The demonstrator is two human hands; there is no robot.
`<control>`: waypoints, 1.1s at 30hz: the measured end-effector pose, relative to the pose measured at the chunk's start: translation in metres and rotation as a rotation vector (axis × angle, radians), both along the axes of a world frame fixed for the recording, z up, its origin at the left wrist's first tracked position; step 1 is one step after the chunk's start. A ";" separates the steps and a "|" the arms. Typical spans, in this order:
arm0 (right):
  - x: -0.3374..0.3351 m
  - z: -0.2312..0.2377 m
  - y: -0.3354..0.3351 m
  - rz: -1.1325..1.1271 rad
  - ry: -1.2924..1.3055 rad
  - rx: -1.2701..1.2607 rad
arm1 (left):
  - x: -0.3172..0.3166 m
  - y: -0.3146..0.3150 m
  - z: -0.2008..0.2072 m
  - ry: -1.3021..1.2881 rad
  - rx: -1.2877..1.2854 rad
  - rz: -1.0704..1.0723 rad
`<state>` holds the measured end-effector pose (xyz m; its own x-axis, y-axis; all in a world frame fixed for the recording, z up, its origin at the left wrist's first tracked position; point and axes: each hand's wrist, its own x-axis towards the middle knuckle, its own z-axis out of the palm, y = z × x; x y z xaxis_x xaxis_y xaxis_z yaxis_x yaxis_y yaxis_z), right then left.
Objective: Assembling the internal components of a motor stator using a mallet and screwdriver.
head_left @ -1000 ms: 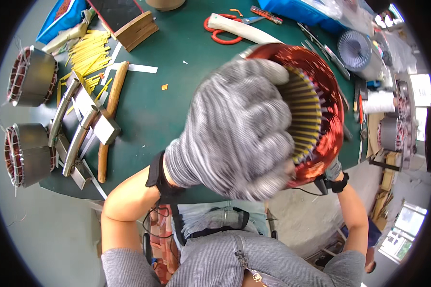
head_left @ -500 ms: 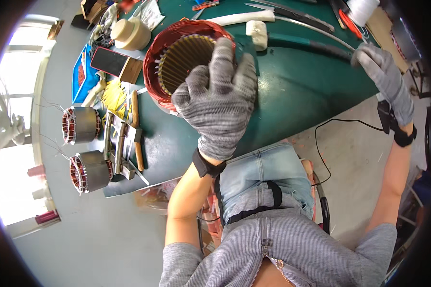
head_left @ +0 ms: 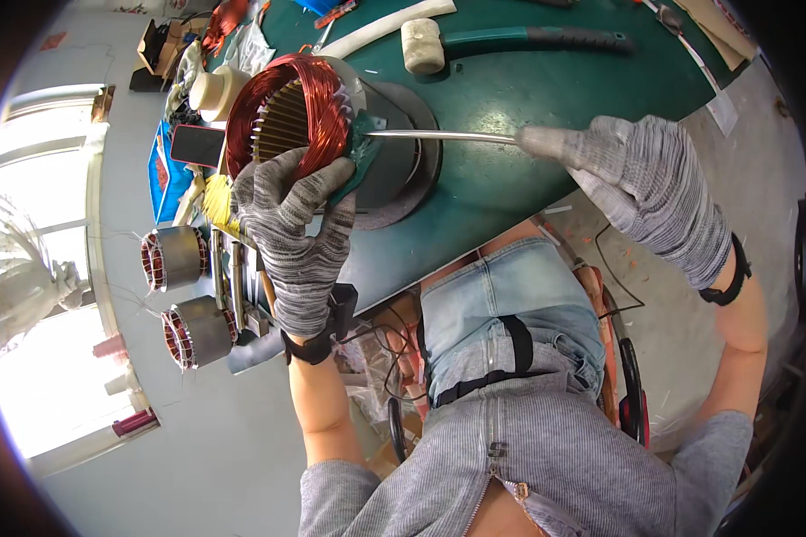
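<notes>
A large motor stator (head_left: 381, 179) lies tilted on the bench, its red copper winding (head_left: 327, 116) bulging round a slotted bore. My left hand (head_left: 295, 206), in a striped grey glove, grips the winding's near rim, with fingers at the bore's edge and the thumb side by a scrap of dark green sheet (head_left: 364, 148). In my right hand (head_left: 640, 170), gloved the same way, is a slim metal rod (head_left: 448, 135). Pointing left, the rod touches the green sheet at the winding's outer side with its tip. What the left fingertips press on is partly hidden.
Behind the stator lies a mallet (head_left: 424, 49) with a pale head and green handle. Two smaller stators (head_left: 175, 258) (head_left: 201, 331), yellow strips (head_left: 217, 201), a phone (head_left: 197, 145), a blue tray (head_left: 163, 179) and a cream spool-like block (head_left: 217, 92) crowd the left. The green bench top's (head_left: 501, 192) front edge slants across.
The stator has tipped, so its outer side now shows. My left hand moved left onto the near rim. My right hand came in from the far right, bringing the rod to the winding.
</notes>
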<state>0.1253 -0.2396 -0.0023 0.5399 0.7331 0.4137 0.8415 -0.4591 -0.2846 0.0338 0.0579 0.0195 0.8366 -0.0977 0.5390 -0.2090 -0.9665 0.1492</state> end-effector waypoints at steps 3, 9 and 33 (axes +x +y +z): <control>-0.002 0.031 0.004 -0.070 -0.116 -0.241 | 0.002 -0.005 0.001 -0.019 -0.052 -0.047; 0.003 0.055 0.022 -0.070 -0.515 -0.235 | -0.005 -0.009 0.005 0.054 -0.103 0.039; 0.084 0.019 0.059 0.022 0.361 -0.174 | 0.043 0.097 -0.017 -0.293 -0.310 -0.422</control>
<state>0.2094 -0.1802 0.0169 0.6114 0.7883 0.0690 0.7117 -0.5098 -0.4833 0.0764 0.1554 0.0022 0.5721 -0.1907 0.7977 -0.6403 -0.7117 0.2890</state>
